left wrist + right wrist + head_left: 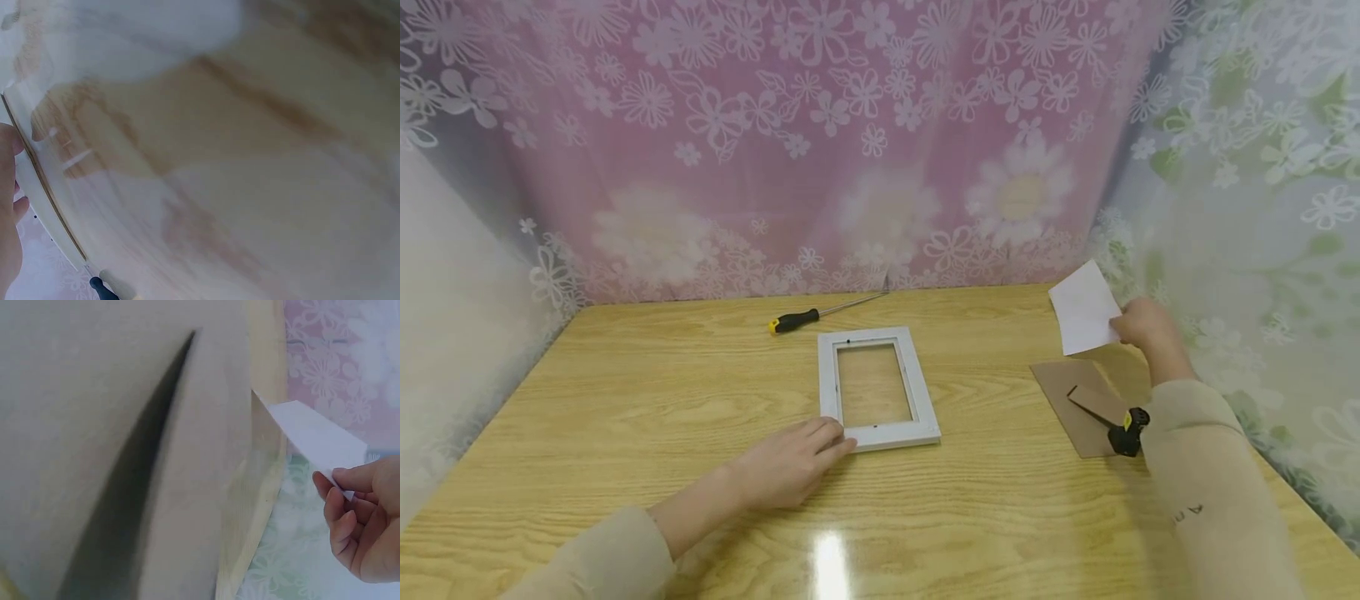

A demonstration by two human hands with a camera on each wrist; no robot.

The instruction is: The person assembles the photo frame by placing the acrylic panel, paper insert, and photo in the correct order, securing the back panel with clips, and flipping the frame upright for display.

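Note:
In the head view a white picture frame (925, 408) lies flat at mid-table, its opening showing the wood below. My left hand (793, 462) holds its near left corner, thumb along the near edge and fingers at the left side. The left wrist view catches part of this hand (9, 206) against the frame's edge. Over at the right, my right hand (1146, 329) pinches a white sheet of paper (1084, 308) by its edge, raised off the table. Thumb and fingers on the paper (325, 434) show clearly in the right wrist view.
A black-and-yellow screwdriver (793, 321) lies behind the frame. On the right, a brown board (1067, 379) has a black tape measure (1126, 433) on it, its blade partly out. Floral curtains (850, 167) hang behind and beside the wooden table (685, 392).

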